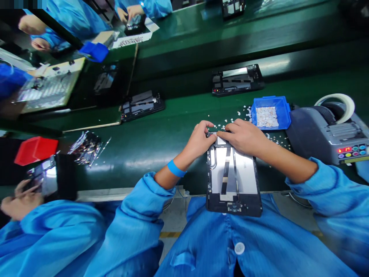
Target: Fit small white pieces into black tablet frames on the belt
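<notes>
Step in hand: apparently fine fingertip work at the far-left corner of an opened, black-framed rectangular tablet with silver panels [248, 173].
Tablet place: across the near edge of the green, glossy worktop [138, 154], its near end overhanging.
Left hand [197, 140]: thumb and forefinger bent together at that corner; whether they pinch anything small, I cannot tell.
Right hand [243, 134]: forefinger extended to the tablet's far edge, near the left thumb; any grasp, I cannot tell.
Next move: seems to call for a steady tablet and light, exact fingertips.
Worktop right: square blue plastic bin [285, 115] of small white pieces [266, 116], others scattered around; grey tape dispenser [308, 134].
Room: blue-sleeved co-workers at left and beyond the far edge.
</notes>
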A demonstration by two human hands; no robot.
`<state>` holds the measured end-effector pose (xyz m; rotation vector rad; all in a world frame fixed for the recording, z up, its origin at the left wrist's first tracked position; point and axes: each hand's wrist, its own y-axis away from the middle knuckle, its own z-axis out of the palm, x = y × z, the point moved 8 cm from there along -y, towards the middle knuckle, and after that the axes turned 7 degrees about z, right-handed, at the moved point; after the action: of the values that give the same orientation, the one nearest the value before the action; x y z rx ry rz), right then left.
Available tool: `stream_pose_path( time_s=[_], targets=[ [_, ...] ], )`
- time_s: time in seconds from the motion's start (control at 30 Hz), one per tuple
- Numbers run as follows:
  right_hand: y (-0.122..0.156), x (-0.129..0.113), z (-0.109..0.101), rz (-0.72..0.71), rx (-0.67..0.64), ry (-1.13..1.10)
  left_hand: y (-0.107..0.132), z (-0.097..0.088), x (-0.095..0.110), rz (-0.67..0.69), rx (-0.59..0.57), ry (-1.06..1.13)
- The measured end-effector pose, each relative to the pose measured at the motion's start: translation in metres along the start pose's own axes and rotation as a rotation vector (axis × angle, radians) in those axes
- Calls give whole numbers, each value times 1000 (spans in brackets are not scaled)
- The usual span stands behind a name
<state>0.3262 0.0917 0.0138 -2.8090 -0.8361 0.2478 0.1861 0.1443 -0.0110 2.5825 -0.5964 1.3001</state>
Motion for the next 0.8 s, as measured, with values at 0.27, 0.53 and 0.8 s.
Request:
stream_pose_path(
  time_s=[0.27,0.53,0.8],
  targets=[
    [130,30,-44,625,206,-411,94,-17,-20,-85,115,80],
    [131,-60,-36,558,-73,-603,149,11,-5,-55,103,281],
    [-72,144,-26,836,26,-329,143,-205,-117,-326,537,333]
  ],
)
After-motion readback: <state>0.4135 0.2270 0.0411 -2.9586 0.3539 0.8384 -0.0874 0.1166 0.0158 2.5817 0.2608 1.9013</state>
